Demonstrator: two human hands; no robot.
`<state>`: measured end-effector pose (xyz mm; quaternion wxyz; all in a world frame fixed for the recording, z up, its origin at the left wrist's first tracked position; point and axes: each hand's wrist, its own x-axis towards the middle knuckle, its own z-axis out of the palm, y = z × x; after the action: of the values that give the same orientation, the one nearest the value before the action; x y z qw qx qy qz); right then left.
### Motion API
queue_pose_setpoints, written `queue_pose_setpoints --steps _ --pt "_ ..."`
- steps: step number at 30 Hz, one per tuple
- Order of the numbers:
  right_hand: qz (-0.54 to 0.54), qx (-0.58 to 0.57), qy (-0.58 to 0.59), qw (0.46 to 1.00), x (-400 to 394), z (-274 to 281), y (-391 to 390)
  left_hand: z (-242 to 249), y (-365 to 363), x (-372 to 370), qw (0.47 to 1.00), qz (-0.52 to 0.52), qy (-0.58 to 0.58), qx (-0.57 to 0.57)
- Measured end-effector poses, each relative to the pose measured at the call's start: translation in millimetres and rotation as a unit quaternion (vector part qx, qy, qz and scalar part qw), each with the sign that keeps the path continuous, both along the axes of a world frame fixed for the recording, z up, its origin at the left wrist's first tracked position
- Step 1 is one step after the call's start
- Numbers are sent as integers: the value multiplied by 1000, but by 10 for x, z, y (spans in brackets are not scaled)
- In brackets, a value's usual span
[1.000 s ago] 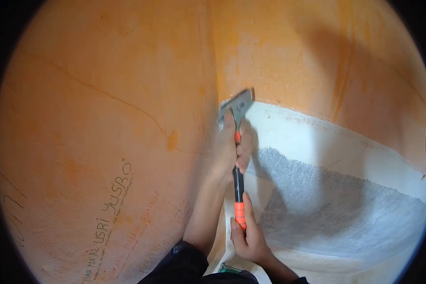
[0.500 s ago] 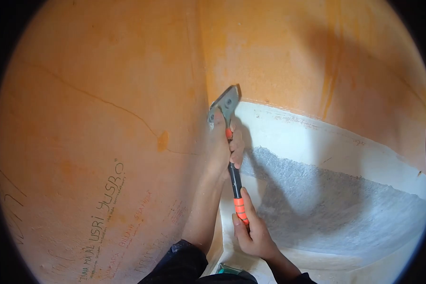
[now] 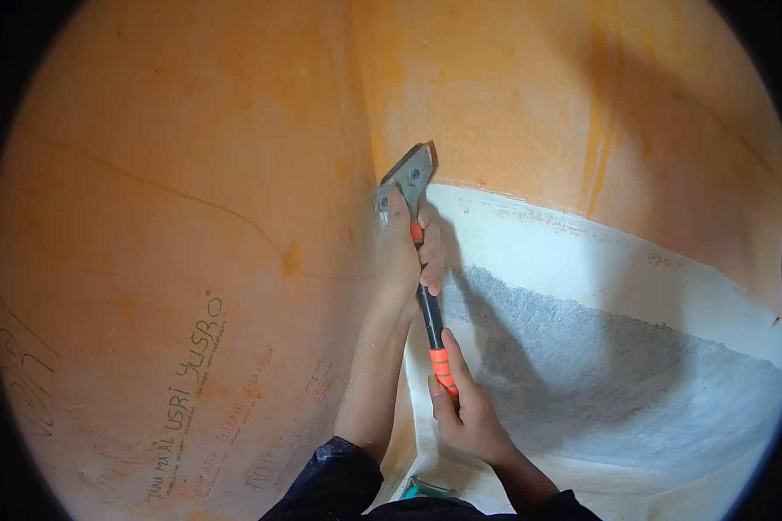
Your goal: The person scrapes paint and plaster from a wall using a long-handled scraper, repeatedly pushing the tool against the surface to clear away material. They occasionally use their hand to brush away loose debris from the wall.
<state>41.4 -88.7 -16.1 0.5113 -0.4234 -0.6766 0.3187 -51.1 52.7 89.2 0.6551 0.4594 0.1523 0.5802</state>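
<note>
A long-handled scraper (image 3: 432,323) with a wide grey metal head and a black and orange handle is held in both hands. My left hand (image 3: 406,252) is wrapped round the upper shaft, its thumb against the back of the head. Lower down, my right hand (image 3: 465,404) grips the orange end of the handle. The scraper's head meets the orange wall (image 3: 495,104) at the inner corner, just above the upper edge of a white scraped band (image 3: 530,221). The edge of the blade against the wall is partly hidden by the head.
On the left, the side wall (image 3: 174,174) carries a long crack and handwritten lettering (image 3: 187,391). Rough grey surface (image 3: 573,347) shows below the white band. A green object (image 3: 426,489) is partly visible at the bottom, by my body. Shadows of the arms fall across the right wall.
The scraper and both hands have shifted slightly up and a little left in view, along with a small camera movement. Both hands keep their hold.
</note>
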Motion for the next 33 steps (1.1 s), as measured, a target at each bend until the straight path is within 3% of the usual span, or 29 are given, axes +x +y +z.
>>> queue_pose_setpoints --steps 4,6,9,12,14,17,19,24,29,33 --pt "-6 36 -1 999 20 -127 -55 -135 -66 22 1000 -26 0 -7" --pt "15 -31 -21 999 77 -13 -44 -42 -53 37 1000 1 2 -18" --pt "13 -35 -20 999 103 -101 -63 -51 -87 23 999 31 6 -34" --pt "-12 -90 5 996 88 -534 -257 -510 -210 133 998 -6 34 -60" --pt "-21 -143 60 988 142 -856 -521 -828 -390 282 982 8 118 -144" --pt "-44 -200 158 966 287 -1239 -906 -1339 -567 544 973 -114 106 -173" --pt "-70 -202 196 957 405 -1270 -1070 -1390 -687 687 971 -137 84 -177" --pt "-150 -171 120 966 687 -1146 -1218 -1312 -782 934 971 -208 -29 -113" --pt "-228 -82 21 970 829 -961 -1334 -1089 -927 1083 968 -228 -50 -96" --pt "-274 -109 -44 954 896 -583 -1299 -1010 -923 1128 967 -235 -78 -56"
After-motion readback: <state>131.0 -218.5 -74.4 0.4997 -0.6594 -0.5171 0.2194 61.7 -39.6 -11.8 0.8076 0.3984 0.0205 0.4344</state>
